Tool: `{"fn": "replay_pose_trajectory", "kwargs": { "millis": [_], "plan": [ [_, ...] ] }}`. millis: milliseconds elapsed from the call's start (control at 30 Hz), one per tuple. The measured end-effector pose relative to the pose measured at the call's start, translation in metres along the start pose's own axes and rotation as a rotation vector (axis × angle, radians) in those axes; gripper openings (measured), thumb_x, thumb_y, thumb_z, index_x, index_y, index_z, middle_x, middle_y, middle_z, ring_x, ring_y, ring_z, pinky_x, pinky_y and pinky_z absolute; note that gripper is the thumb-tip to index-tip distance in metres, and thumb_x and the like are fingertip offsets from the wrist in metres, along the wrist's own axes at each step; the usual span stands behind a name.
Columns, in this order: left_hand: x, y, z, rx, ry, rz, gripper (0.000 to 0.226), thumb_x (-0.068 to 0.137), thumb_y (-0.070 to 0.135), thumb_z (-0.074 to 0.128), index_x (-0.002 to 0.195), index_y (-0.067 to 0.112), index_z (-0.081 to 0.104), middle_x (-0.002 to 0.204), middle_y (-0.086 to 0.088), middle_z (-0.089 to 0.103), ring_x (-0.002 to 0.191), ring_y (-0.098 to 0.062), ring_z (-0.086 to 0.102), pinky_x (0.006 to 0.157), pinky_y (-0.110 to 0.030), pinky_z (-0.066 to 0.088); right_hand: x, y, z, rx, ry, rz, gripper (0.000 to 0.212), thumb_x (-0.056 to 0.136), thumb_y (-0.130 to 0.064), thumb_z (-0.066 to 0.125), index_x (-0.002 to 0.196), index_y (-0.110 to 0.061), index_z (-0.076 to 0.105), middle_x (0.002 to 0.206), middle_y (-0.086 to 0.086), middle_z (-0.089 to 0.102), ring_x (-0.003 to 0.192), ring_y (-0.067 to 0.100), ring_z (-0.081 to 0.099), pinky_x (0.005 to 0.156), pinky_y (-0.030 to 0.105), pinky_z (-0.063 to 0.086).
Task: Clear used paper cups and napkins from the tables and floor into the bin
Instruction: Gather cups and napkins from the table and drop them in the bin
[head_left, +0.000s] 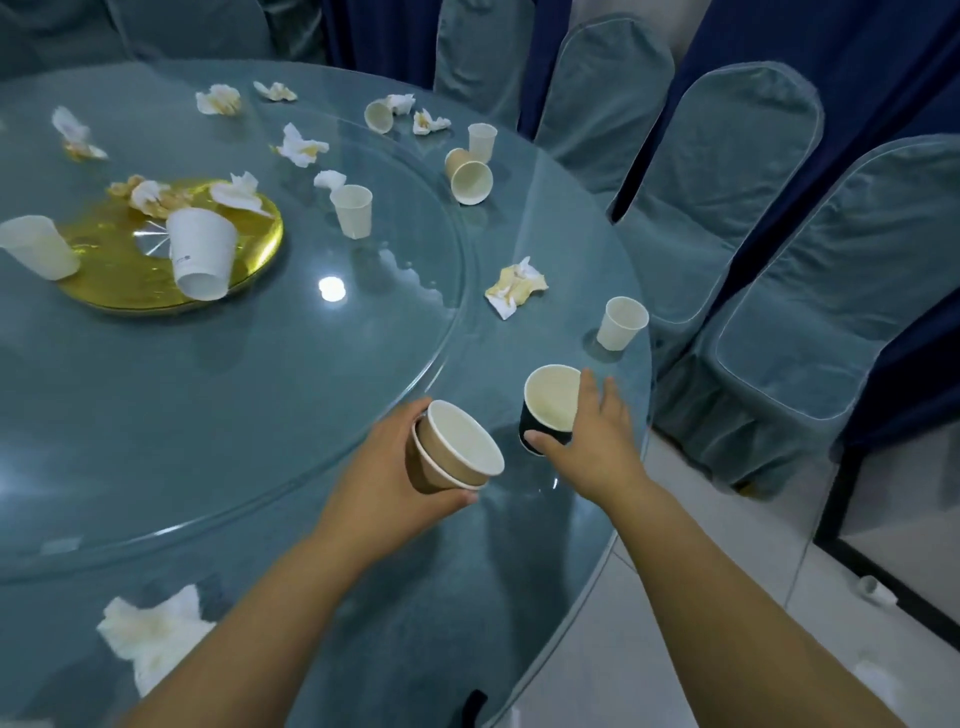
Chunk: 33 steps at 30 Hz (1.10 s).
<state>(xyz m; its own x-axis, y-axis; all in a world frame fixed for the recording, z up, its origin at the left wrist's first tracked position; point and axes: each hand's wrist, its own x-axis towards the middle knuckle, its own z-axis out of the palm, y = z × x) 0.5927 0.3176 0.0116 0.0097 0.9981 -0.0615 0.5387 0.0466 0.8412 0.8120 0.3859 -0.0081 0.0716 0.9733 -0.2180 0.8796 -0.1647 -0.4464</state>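
Note:
My left hand (395, 470) holds a stack of two brown paper cups (457, 452), tilted with the mouths toward me, above the table's near edge. My right hand (592, 436) is wrapped around a black paper cup (545, 415) near the right rim of the round glass-topped table (260, 395). A white cup (621, 323) stands upright just beyond it. A stained crumpled napkin (515, 286) lies further in. Several more white and brown cups, such as a fallen pair (467, 176), and crumpled napkins are scattered across the table. No bin is in view.
A glass turntable with a gold centre plate (244, 260) carries cups and napkins. A large napkin (150, 634) lies at the near edge. Covered chairs (779, 322) line the right side. Small white litter (875, 590) lies on the tiled floor.

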Motion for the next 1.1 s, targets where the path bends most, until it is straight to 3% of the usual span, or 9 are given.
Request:
{"fn": "replay_pose_trajectory", "kwargs": {
  "millis": [100,200,333,433,533,667,833,900,1100],
  "plan": [
    [-0.003,-0.003,0.005,0.027,0.012,-0.043,0.088,0.054,0.036,0.089,0.128,0.038,0.041,0.127,0.016,0.049,0.116,-0.004,0.046,0.097,-0.021,0.035,0.012,0.001,0.001,0.077,-0.065,-0.013,0.083,0.091,-0.042,0.055,0.151,-0.018,0.004,0.159,0.006,-0.006,0.144,0.030,0.012,0.114,0.039,0.020],
    [-0.002,-0.007,0.007,0.052,0.012,-0.080,0.094,0.053,0.035,0.089,0.133,0.032,0.042,0.130,0.013,0.049,0.120,-0.006,0.046,0.100,-0.023,0.035,0.021,0.004,-0.001,0.182,0.031,-0.011,0.070,0.089,-0.041,0.059,0.144,-0.014,0.026,0.146,0.009,0.026,0.128,0.029,0.038,0.102,0.037,0.035],
    [0.003,-0.011,0.010,0.087,0.017,-0.110,0.096,0.052,0.035,0.090,0.134,0.031,0.041,0.130,0.012,0.050,0.120,-0.006,0.046,0.099,-0.022,0.035,0.017,-0.003,-0.016,0.723,0.121,0.148,0.065,0.086,-0.042,0.062,0.137,-0.013,0.035,0.121,0.002,0.047,0.100,0.018,0.054,0.097,0.042,0.046],
    [0.010,-0.013,0.012,0.122,0.009,-0.125,0.098,0.049,0.038,0.089,0.134,0.031,0.041,0.129,0.010,0.051,0.121,-0.010,0.048,0.101,-0.028,0.039,0.009,-0.013,-0.027,1.048,0.087,0.167,0.066,0.089,-0.035,0.060,0.144,-0.011,0.031,0.125,0.005,0.050,0.089,0.009,0.058,0.094,0.043,0.050],
    [0.014,-0.008,0.013,0.112,-0.009,-0.100,0.094,0.050,0.037,0.089,0.132,0.033,0.043,0.126,0.013,0.052,0.118,-0.008,0.048,0.097,-0.026,0.040,-0.001,-0.025,-0.033,1.055,-0.004,0.053,0.068,0.087,-0.030,0.064,0.144,-0.009,0.032,0.126,0.007,0.050,0.098,0.012,0.057,0.091,0.038,0.051],
    [0.020,0.003,0.010,0.043,-0.042,-0.014,0.087,0.050,0.037,0.087,0.125,0.041,0.043,0.117,0.023,0.052,0.115,-0.005,0.051,0.096,-0.030,0.043,-0.009,-0.037,-0.028,0.836,-0.179,-0.057,0.095,0.063,-0.041,0.071,0.145,-0.017,0.029,0.122,-0.006,0.051,0.114,0.018,0.053,0.100,0.038,0.045],
    [0.027,0.010,0.004,-0.109,-0.025,-0.028,0.079,0.049,0.038,0.084,0.115,0.050,0.042,0.116,0.018,0.057,0.105,-0.001,0.056,0.089,-0.031,0.050,-0.016,-0.042,-0.013,0.702,-0.460,-0.133,0.094,0.075,-0.038,0.075,0.149,-0.022,0.020,0.143,-0.012,0.039,0.129,0.011,0.042,0.109,0.033,0.035],
    [0.027,0.009,-0.001,-0.129,-0.025,-0.026,0.082,0.052,0.038,0.085,0.121,0.046,0.042,0.118,0.019,0.056,0.106,-0.001,0.056,0.090,-0.029,0.049,-0.019,-0.046,-0.012,0.790,-0.412,-0.083,0.089,0.073,-0.042,0.072,0.147,-0.022,0.027,0.141,-0.011,0.042,0.124,0.012,0.048,0.104,0.035,0.040],
    [0.025,0.004,-0.022,-0.217,0.025,-0.060,0.083,0.059,0.028,0.088,0.121,0.047,0.036,0.112,0.032,0.048,0.101,0.012,0.049,0.078,-0.011,0.040,-0.018,-0.048,-0.007,0.881,-0.063,0.013,0.025,0.085,-0.025,0.066,0.109,-0.026,0.059,0.105,-0.001,0.064,0.102,0.023,0.062,0.087,0.042,0.053]
  ]
}}
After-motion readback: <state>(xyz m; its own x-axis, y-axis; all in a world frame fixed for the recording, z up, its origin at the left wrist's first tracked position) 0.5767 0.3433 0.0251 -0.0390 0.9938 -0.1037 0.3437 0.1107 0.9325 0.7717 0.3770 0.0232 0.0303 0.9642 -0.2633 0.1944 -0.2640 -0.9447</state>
